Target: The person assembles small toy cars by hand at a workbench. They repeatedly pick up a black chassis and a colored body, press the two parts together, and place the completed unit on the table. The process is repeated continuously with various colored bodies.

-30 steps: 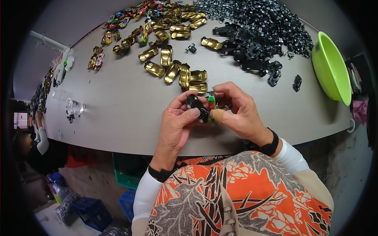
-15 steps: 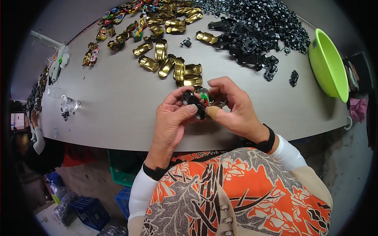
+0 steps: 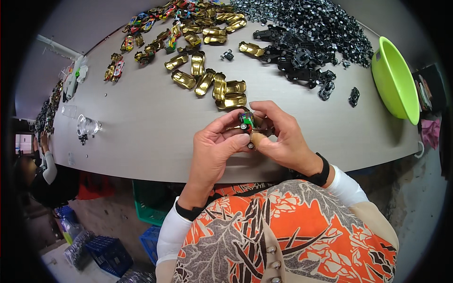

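In front of my chest, both hands meet over a small toy car (image 3: 246, 119). Its body shows green and red, and pale-hubbed wheels stick out along the side. My left hand (image 3: 212, 148) is closed on its left side, where the wheels and black chassis are, with the thumb on top. From the other side my right hand (image 3: 288, 141) pinches the body between thumb and fingers; the thumb has a tan wrap on it. Fingers hide much of the car. Just beyond my fingertips lies a group of gold toy cars (image 3: 230, 101).
Black car chassis (image 3: 295, 59) and a heap of small wheeled parts (image 3: 325, 28) cover the far right. Multicoloured cars (image 3: 146, 23) lie far left. A lime-green basin (image 3: 396, 82) stands right, a clear cup (image 3: 87, 125) left. Another person's hand (image 3: 45, 140) shows at the left edge.
The black chassis in my left hand has turned and come against the coloured body in my right. My left hand has shifted slightly right, and the whole view has shifted a little.
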The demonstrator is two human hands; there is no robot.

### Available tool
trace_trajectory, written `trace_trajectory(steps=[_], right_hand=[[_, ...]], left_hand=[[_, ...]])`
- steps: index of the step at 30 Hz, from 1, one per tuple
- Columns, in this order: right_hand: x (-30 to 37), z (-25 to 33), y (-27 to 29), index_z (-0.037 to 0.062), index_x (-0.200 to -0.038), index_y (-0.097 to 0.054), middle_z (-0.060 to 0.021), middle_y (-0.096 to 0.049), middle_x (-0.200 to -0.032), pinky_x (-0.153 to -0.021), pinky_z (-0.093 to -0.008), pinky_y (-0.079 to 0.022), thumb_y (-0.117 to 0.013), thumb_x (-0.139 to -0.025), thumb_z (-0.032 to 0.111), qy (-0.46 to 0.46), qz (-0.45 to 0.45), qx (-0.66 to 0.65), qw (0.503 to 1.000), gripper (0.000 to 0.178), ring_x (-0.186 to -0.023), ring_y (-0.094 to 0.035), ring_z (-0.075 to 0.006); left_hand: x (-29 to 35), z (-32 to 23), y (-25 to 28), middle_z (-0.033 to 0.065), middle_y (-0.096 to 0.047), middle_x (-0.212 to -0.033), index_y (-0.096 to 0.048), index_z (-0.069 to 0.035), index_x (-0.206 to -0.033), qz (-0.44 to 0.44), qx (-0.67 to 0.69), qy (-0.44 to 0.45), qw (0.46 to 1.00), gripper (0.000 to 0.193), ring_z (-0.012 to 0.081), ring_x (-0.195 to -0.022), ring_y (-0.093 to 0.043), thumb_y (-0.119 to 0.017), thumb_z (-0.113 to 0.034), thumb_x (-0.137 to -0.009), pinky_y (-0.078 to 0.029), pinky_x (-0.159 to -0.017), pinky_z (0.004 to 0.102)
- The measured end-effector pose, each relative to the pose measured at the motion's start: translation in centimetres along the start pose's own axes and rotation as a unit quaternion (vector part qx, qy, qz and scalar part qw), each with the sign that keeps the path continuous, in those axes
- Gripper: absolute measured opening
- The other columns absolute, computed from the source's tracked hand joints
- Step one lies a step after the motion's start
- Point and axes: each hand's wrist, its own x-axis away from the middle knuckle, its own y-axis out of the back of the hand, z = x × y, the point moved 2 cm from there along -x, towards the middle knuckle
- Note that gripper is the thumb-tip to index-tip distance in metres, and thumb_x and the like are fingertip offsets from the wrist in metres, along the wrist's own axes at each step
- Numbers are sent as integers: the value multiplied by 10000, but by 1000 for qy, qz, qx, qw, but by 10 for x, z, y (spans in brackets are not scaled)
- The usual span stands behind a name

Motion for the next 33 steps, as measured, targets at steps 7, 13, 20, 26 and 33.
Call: trace_trajectory(steps=[7,13,20,26,33], right_hand=[[5,-5,4,20,-1171,-435,-59,-552,-894,-660,-229,-467,-593,-773,1,-67,-25,-126,989,428,-747,-551,-91],[6,0,6,33,-1188,-417,-49,-546,-944,-698,-231,-487,-608,-793,5,-63,-40,-169,983,440,-813,-568,-86],[7,-4,-1,38,-1161,-444,-26,-553,-869,-666,-222,-469,-598,-769,2,-25,-42,-144,988,423,-761,-539,-73],[7,0,1,40,-1126,-481,-42,-556,-815,-603,-230,-439,-601,-723,4,16,-22,-19,999,422,-680,-508,-98],[2,9,3,25,-1051,-547,-80,-538,-831,-648,-282,-487,-584,-706,-25,64,39,7,997,350,-719,-562,-167]], left_hand=[[-3,1,2,108,-613,-1016,-513,20,-1149,-37,-5,-11,999,376,180,-924,-618,-622,25,-789,-571,-707,297],[-3,1,6,140,-598,-1059,-484,5,-1183,-19,102,16,995,381,225,-978,-608,-586,-7,-816,-583,-714,335],[-2,4,5,130,-602,-1055,-493,5,-1173,-12,82,14,996,381,204,-953,-613,-597,-2,-807,-580,-722,327],[1,-1,3,120,-614,-1034,-517,30,-1171,-8,26,-4,1000,410,172,-911,-616,-627,39,-776,-564,-739,292],[5,-1,0,106,-626,-1001,-572,38,-1127,-10,-44,-42,998,375,155,-886,-613,-654,57,-762,-554,-724,266]])
